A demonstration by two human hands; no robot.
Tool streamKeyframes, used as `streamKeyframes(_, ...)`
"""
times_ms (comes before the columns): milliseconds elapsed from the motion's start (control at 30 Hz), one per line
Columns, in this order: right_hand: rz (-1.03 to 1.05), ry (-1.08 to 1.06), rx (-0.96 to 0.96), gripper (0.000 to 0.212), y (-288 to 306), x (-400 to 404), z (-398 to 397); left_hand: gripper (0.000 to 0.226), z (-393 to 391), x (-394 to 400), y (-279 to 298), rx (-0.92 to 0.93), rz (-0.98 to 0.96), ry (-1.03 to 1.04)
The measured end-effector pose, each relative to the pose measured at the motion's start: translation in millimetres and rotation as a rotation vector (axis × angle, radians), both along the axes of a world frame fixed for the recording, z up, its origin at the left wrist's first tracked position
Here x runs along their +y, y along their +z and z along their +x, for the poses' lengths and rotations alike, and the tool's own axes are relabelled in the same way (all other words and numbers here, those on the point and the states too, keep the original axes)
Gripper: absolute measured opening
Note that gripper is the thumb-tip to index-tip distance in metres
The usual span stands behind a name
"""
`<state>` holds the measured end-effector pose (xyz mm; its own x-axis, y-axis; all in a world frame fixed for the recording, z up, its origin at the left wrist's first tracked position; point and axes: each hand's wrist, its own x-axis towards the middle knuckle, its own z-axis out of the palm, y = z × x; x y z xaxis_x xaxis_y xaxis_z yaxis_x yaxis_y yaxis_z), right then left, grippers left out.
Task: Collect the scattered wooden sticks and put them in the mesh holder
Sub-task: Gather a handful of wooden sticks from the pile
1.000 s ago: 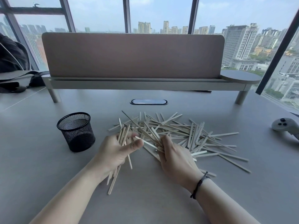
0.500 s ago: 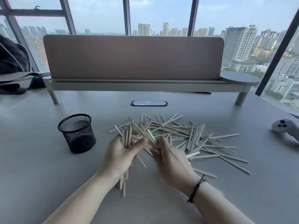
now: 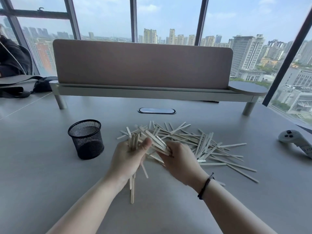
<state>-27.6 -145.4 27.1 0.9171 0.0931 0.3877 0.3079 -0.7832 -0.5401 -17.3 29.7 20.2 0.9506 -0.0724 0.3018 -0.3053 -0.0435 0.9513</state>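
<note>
Several pale wooden sticks (image 3: 204, 146) lie scattered in a loose heap on the grey table, right of centre. My left hand (image 3: 129, 159) grips an upright bundle of sticks (image 3: 132, 188), thumb across the front, the ends sticking out above and below the fist. My right hand (image 3: 179, 159) pinches a few more sticks (image 3: 157, 142) at the heap's left edge, angled toward the left hand. The black mesh holder (image 3: 86, 139) stands upright to the left of both hands; nothing shows above its rim.
A white handheld controller (image 3: 294, 141) lies at the right table edge. A raised shelf with a brown divider panel (image 3: 143, 65) runs across the back. A cable port (image 3: 156, 110) sits in the table behind the heap. Dark bags (image 3: 20, 88) are at far left.
My left hand has turned its bundle from slanted to nearly upright and lifted slightly. My right hand has gathered more sticks from the heap's left edge and brought them toward the left hand.
</note>
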Motion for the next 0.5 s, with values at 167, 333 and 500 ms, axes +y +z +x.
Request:
streamKeyframes(167, 0.162, 0.028, 0.009, 0.053, 16, 11, 7, 0.065, 1, 3, 4, -0.078, -0.04, 0.039)
streamKeyframes(333, 0.389, 0.042, 0.076, 0.055, 30, 16, 13, 0.067, 0, 3, 8, 0.017, -0.116, 0.144)
streamKeyframes(500, 0.307, 0.03, 0.068, 0.048, 20, 15, 15, 0.048, 5, 4, 14, 0.192, -0.413, 0.082)
